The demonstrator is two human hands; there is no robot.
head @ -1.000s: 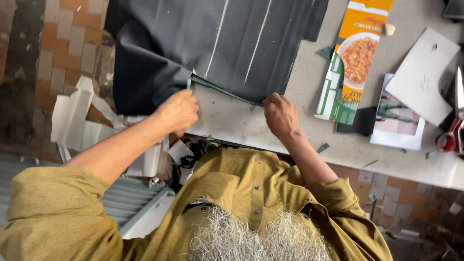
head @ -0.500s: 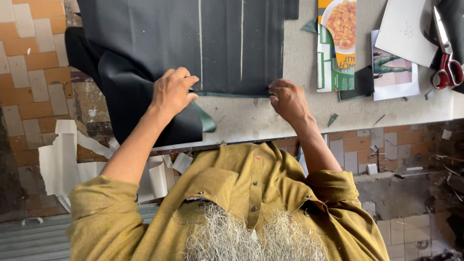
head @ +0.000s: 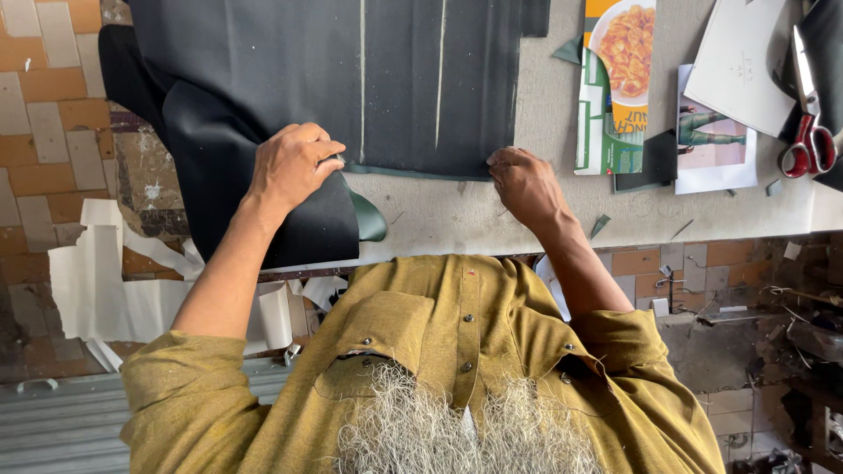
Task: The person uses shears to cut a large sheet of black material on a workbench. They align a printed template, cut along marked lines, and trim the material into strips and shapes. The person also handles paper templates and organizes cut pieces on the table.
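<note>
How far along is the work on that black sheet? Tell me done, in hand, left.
Done: two pale lines are marked on the black sheet. In hand: left hand and right hand grip its near edge on the table. Left, apparently: no cut shows along the lines; the red-handled scissors lie untouched.

Matt black sheet [head: 351, 79], smooth like leather or vinyl, chalk-lined, green underside curling at the edge. Rough grey tabletop [head: 544, 211], felt-like. Glossy printed card box [head: 619, 83]. Plain white paper [head: 746, 61]. Scissors [head: 810, 105] of shiny metal with red plastic handles. Coarse woven mustard shirt [head: 439, 351].
</note>
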